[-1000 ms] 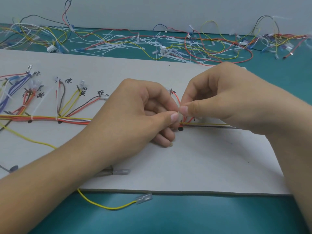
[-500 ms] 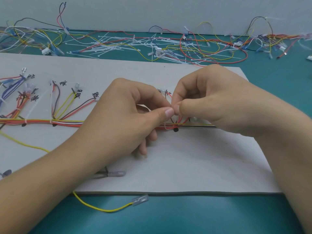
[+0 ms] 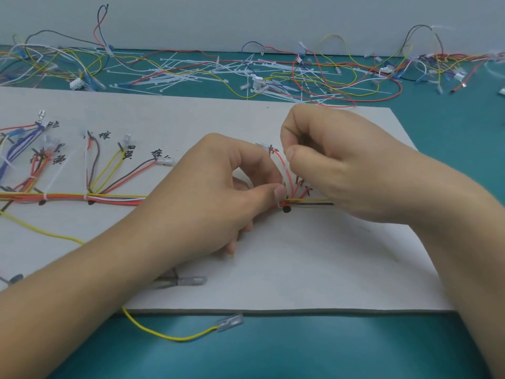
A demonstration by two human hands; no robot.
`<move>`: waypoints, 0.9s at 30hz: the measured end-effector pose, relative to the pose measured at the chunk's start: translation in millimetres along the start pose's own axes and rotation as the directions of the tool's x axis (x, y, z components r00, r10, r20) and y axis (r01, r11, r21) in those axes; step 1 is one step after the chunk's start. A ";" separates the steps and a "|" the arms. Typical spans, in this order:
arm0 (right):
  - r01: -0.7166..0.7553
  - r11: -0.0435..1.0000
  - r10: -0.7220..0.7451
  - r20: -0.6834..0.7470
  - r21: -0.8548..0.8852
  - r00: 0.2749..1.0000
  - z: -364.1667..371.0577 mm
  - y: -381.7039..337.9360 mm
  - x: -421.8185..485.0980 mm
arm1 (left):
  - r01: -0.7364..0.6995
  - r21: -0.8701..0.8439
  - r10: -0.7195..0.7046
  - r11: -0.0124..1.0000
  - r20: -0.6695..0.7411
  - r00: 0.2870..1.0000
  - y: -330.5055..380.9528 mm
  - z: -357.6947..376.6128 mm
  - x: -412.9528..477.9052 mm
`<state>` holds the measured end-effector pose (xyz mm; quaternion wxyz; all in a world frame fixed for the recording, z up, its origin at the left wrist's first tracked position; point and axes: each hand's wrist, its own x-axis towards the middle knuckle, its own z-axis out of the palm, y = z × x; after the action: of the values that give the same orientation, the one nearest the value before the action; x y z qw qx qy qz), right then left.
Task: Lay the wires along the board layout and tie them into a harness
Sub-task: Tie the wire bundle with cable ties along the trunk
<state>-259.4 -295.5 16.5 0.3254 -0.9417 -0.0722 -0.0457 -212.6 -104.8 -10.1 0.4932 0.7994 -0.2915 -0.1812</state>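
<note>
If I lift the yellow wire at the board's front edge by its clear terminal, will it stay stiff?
Probably not: the yellow wire lies in a loose curve, so it should droop. It looks thin, so likely very light.

Colours here: the board point(image 3: 300, 269) is pale grey with black handwritten characters point(image 3: 104, 135) and black dots point(image 3: 286, 208). It sits on a teal table point(image 3: 273, 351), and the wall point(image 3: 246, 17) behind is off-white. The main bundle point(image 3: 109, 198) runs red, orange, yellow and white. Branching off it: blue wires point(image 3: 16, 151), a yellow pair point(image 3: 109, 168), a brown and red pair point(image 3: 131, 173), plus a thin red wire point(image 3: 287, 170) on the right. Loose yellow wire point(image 3: 169, 336) up front. Zip ties point(image 3: 175, 77) are white, a bit see-through.
</note>
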 end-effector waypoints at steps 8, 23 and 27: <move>0.041 0.998 -0.047 -0.149 -0.042 0.988 -1.1 -0.2 3.0 | 0.003 0.048 -0.004 0.999 0.008 1.000 2.6 1.7 -0.3; -0.014 0.990 -0.028 -0.295 -0.139 0.955 9.0 1.1 7.5 | -0.072 0.243 0.085 0.967 -0.044 0.995 7.1 7.2 -0.9; 0.024 1.000 -0.024 -0.290 -0.001 0.957 4.0 -3.5 5.6 | -0.101 0.273 0.115 0.957 -0.037 0.993 7.1 6.6 -1.2</move>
<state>-254.2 -289.7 16.2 0.3330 -0.9235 -0.0352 -0.1870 -219.4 -110.9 -6.7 0.3961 0.8465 -0.3436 -0.0915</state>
